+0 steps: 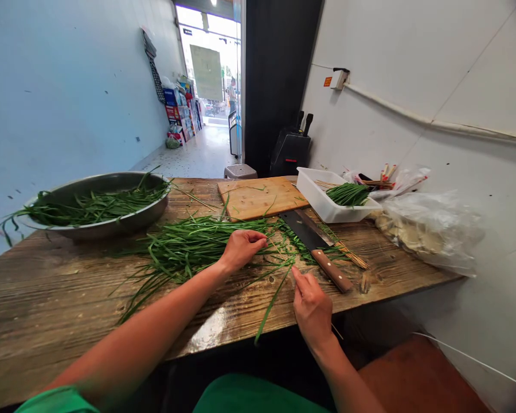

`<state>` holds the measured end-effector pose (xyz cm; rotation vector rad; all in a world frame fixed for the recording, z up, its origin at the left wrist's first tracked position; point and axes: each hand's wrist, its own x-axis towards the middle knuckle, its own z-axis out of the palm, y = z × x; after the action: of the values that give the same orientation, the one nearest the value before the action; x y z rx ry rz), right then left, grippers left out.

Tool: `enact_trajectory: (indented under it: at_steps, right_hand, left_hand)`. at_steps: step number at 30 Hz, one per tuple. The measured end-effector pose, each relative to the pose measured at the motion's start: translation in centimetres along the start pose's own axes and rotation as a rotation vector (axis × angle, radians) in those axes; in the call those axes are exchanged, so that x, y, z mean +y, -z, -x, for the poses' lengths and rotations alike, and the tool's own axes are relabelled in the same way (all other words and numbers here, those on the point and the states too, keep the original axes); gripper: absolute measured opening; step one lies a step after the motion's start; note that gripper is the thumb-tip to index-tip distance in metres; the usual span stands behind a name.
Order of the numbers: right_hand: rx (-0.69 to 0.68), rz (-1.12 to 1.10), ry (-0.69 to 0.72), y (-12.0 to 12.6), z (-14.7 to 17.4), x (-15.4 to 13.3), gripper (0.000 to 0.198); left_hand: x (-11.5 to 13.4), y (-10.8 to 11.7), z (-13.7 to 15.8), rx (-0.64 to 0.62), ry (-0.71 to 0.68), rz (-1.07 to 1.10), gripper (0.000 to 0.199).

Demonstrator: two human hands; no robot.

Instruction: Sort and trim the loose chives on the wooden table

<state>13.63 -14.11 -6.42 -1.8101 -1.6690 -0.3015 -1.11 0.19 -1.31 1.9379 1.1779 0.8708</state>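
Note:
A long pile of garlic chives [184, 241] lies across the wooden table. My left hand [243, 249] is over the pile's right end, thumb and fingers pinched together at the chive stalks; exactly how many it grips is hidden. Closed in a fist at the table's front edge, my right hand [313, 307] grips a thin bamboo skewer [337, 331], whose end sticks out below the palm. At its fingertips a single chive [272, 307] hangs down towards the table edge. Just right of the pile, a cleaver [316, 246] with a wooden handle rests on cut chive pieces.
Loose skewers [353, 255] lie beside the cleaver. Behind are a cutting board [258, 199] and a white plastic tub [327, 201] with bundled chives [348, 195]. A metal basin [107, 229] of chives stands left. A plastic bag [434, 229] sits at the right end.

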Motion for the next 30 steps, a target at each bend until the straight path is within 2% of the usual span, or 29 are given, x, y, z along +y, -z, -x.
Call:
enact_trajectory:
  at_steps: [10, 19, 22, 26, 28, 30]
  right_hand:
    - [0.0, 0.013, -0.005, -0.1, 0.0, -0.1, 0.035]
    - [0.037, 0.008, 0.02, -0.2, 0.0, 0.1, 0.035]
    - [0.035, 0.003, 0.014, -0.1, 0.0, 0.1, 0.035]
    - [0.03, -0.001, 0.001, -0.1, 0.0, 0.1, 0.035]
    - [0.035, -0.004, -0.006, -0.1, 0.0, 0.1, 0.035]
    - [0.04, -0.001, -0.016, -0.2, 0.0, 0.2, 0.035]
  left_hand:
    - [-0.1, -0.3, 0.2, 0.042, -0.046, -0.017, 0.024]
    - [0.3, -0.6, 0.5, -0.028, -0.054, -0.017, 0.023]
    - [0.9, -1.2, 1.3, -0.081, -0.147, -0.072, 0.021]
    - [1.4, -1.5, 2.1, -0.311, -0.428, -0.19, 0.021]
    - [1.3, -1.0, 1.8, -0.279, -0.486, -0.281, 0.022]
    - [0.9, -0.2, 1.1, -0.129, -0.452, -0.407, 0.023]
